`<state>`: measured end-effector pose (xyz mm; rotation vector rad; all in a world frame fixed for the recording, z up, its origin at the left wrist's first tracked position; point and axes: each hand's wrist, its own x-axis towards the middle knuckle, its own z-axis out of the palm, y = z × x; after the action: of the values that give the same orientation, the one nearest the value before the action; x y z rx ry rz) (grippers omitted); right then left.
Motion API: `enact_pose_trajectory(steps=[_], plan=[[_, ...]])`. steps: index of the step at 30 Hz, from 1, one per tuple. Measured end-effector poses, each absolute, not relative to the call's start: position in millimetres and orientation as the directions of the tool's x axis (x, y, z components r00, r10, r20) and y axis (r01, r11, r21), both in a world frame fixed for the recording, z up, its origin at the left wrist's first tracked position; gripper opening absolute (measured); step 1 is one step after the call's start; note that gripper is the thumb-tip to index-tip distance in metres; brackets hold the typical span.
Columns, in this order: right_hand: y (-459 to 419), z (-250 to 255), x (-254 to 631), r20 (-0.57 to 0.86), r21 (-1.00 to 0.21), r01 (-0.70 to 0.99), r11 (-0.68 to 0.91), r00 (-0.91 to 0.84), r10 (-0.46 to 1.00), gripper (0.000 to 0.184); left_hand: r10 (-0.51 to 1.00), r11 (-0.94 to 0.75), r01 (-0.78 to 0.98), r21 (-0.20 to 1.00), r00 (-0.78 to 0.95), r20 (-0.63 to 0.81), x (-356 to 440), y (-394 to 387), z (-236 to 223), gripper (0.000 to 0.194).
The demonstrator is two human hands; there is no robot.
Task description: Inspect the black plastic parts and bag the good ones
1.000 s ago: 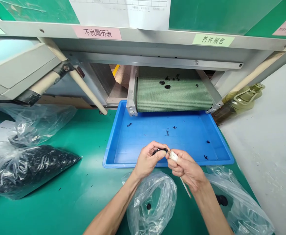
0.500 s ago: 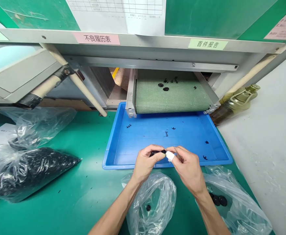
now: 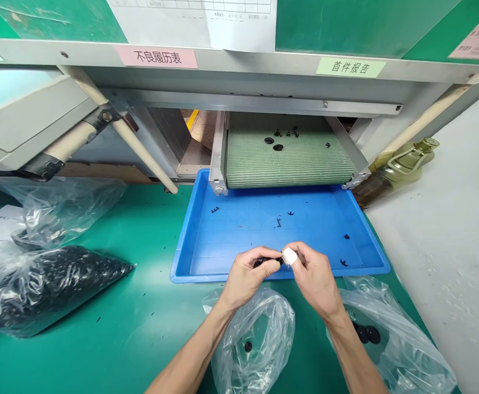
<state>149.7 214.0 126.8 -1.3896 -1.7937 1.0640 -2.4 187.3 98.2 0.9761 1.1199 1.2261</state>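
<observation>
Over the near rim of the blue tray, my two hands meet around small black plastic parts. My left hand is closed, pinching the black plastic part between thumb and fingers. My right hand is closed at the right end of that part, a white wrap on its thumb. A thin greyish sliver shows between the right fingers; what it is I cannot make out. Below my hands lies an open clear plastic bag with one small black round piece in it.
A green conveyor belt with several black pieces ends above the tray. Small black scraps lie in the tray. On the right is a clear bag with black discs; on the left, a full bag of black parts. A bottle stands back right.
My right hand's thumb has shifted slightly right along the black part, and more of the part shows in my left hand. The view has tilted a little.
</observation>
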Motion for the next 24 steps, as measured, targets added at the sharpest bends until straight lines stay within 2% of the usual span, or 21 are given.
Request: enact_pose_trajectory(steps=[8, 14, 17, 20, 24], plan=[[241, 117, 173, 0.106, -0.699, 0.685, 0.205, -0.184, 0.977, 0.026, 0.985, 0.151, -0.265, 0.952, -0.043, -0.168, 3, 195, 93, 0.014], [242, 116, 178, 0.049, -0.734, 0.656, 0.174, -0.204, 0.978, 0.028, 0.984, 0.14, -0.273, 0.952, -0.065, -0.164, 1, 196, 91, 0.014], [237, 123, 184, 0.072, -0.764, 0.623, 0.169, -0.178, 0.981, 0.03, 0.974, 0.186, -0.338, 0.923, -0.06, -0.219, -1, 195, 93, 0.024], [225, 145, 198, 0.136, -0.85, 0.509, 0.139, -0.042, 0.99, 0.027, 0.95, 0.286, -0.453, 0.844, 0.018, -0.312, -1, 188, 100, 0.036], [198, 188, 225, 0.323, -0.894, 0.384, 0.231, 0.195, 0.926, 0.025, 0.897, 0.422, -0.558, 0.714, 0.146, -0.417, 8, 170, 120, 0.027]])
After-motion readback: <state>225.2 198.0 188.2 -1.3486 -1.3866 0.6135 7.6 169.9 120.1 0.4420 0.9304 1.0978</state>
